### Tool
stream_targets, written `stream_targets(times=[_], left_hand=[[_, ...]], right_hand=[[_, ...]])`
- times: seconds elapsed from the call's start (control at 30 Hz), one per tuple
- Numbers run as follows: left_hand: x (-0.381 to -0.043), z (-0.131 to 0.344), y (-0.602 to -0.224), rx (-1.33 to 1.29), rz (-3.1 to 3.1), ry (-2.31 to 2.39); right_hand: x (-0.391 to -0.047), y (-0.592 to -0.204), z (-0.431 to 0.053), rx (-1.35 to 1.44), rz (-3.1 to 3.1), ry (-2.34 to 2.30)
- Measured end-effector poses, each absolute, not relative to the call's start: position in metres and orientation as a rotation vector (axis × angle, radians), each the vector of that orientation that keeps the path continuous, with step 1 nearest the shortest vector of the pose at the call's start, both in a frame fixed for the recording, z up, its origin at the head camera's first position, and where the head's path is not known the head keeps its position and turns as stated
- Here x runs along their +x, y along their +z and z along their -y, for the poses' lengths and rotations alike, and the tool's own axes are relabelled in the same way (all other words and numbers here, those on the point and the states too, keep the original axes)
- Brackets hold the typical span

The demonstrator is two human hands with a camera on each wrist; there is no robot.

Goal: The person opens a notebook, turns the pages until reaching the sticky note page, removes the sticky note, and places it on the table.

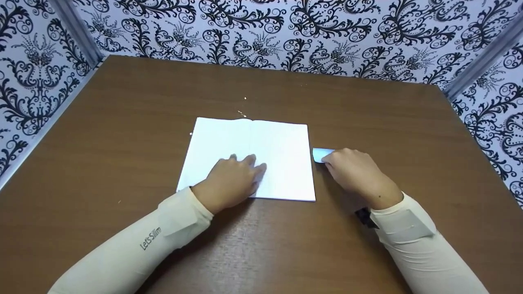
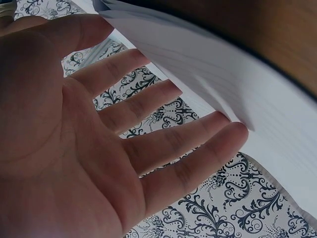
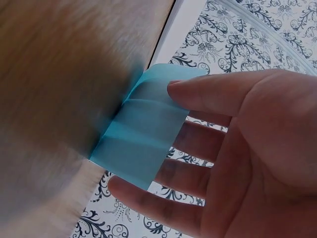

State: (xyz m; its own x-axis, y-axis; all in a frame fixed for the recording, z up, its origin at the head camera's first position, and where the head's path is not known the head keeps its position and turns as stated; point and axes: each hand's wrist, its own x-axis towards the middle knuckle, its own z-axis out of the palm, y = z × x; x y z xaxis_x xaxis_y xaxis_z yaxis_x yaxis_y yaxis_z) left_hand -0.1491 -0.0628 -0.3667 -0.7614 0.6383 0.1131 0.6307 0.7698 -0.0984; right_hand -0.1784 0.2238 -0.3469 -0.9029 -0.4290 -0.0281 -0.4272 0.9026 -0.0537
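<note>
An open notebook (image 1: 282,159) with blank-looking white pages lies on the brown table. My left hand (image 1: 231,181) rests on its lower left part, near the centre fold, with fingers spread. In the left wrist view those fingers (image 2: 178,141) are fairly straight, and their tips touch the pages (image 2: 223,74). To the right of the notebook, my right hand (image 1: 359,175) pinches a small light blue sheet (image 1: 321,155). The right wrist view shows the thumb on the near face of this blue sheet (image 3: 138,129) and fingers behind it; its far edge meets the table.
The brown table (image 1: 122,163) extends around the notebook on all sides. A few tiny white specks (image 1: 242,114) lie beyond the notebook's top edge. Patterned black-and-white wall covering (image 1: 261,36) stands behind the table and at both sides.
</note>
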Motion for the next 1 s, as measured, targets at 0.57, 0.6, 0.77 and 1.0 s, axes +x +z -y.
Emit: stream_targets(times=[0.57, 0.6, 0.77, 1.0], left_hand=[[-0.146, 0.060, -0.373, -1.017, 2.774, 0.100], [-0.146, 0.060, -0.373, -1.017, 2.775, 0.101], [-0.146, 0.061, -0.374, -1.019, 2.776, 0.102], [-0.147, 0.060, -0.376, -1.023, 2.768, 0.093]], right_hand=[[-0.178, -0.354, -0.226, -0.702, -2.926, -0.091], [-0.178, -0.355, -0.227, -0.699, -2.914, -0.094], [-0.178, -0.356, -0.228, -0.672, -2.848, -0.141], [-0.177, -0.357, -0.229, -0.640, -2.842, -0.155]])
